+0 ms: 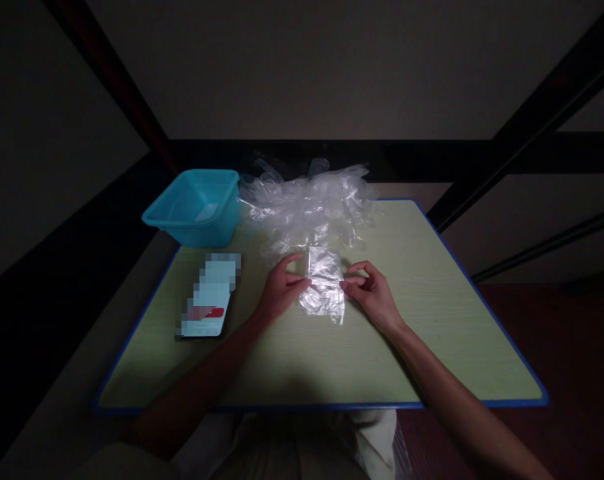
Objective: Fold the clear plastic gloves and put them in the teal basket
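Observation:
A small clear plastic bag or glove [325, 283] lies flat on the pale green table [432, 347], folded into a narrow strip. My left hand [282, 288] pinches its left edge with thumb and fingers. My right hand [371, 291] pinches its right edge, fingers curled. Just behind it, at the table's far middle, sits a loose heap of crumpled clear plastic [307, 203].
A turquoise plastic tub [195, 208] stands at the far left corner, beside the heap. A phone with a lit screen [208, 297] lies left of my left hand. The table has a blue rim; dark floor surrounds it.

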`<control>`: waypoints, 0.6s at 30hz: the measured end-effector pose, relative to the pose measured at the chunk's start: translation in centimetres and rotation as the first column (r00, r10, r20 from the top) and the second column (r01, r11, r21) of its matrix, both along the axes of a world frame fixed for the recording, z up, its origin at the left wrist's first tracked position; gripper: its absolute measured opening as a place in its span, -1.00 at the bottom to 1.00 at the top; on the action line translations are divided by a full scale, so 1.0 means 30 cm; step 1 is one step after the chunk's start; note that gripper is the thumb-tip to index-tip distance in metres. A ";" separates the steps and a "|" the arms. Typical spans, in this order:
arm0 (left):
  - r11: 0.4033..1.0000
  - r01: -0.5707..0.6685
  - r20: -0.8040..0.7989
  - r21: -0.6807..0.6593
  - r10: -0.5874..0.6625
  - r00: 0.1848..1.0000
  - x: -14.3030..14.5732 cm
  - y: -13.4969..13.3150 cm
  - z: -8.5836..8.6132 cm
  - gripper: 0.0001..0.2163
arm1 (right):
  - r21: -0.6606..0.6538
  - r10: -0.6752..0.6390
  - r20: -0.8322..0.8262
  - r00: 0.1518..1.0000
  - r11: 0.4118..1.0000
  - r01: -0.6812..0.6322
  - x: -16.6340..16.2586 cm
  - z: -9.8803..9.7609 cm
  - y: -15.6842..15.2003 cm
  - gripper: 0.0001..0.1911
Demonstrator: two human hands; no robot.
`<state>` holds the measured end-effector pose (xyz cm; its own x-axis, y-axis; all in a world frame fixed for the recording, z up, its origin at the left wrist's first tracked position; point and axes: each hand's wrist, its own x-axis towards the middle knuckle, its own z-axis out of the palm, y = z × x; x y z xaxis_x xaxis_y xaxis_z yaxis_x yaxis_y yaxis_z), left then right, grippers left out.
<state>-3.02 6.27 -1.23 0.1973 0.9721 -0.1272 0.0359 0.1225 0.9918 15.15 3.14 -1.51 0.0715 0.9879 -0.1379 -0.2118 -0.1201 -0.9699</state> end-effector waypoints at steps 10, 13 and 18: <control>0.998 0.011 0.024 0.054 -0.012 1.000 -0.002 -0.004 0.007 -0.39 | 0.088 -0.012 0.066 0.998 0.996 0.006 0.009 -0.003 0.000 -0.72; 0.992 0.009 -0.042 0.124 -0.004 0.999 -0.005 -0.002 0.005 -0.48 | 0.126 -0.039 0.115 0.993 0.992 0.025 0.016 -0.002 0.002 -0.76; 0.952 0.010 -0.186 0.306 0.049 0.981 -0.003 -0.007 -0.002 -0.71 | 0.189 -0.052 0.174 0.983 0.982 0.018 0.022 -0.005 0.000 -0.76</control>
<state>-3.11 6.06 -1.28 0.1790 0.9736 0.1418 0.2267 -0.1811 0.9570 15.79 3.16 -1.67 0.1131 0.9914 0.0659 -0.0358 0.0704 -0.9969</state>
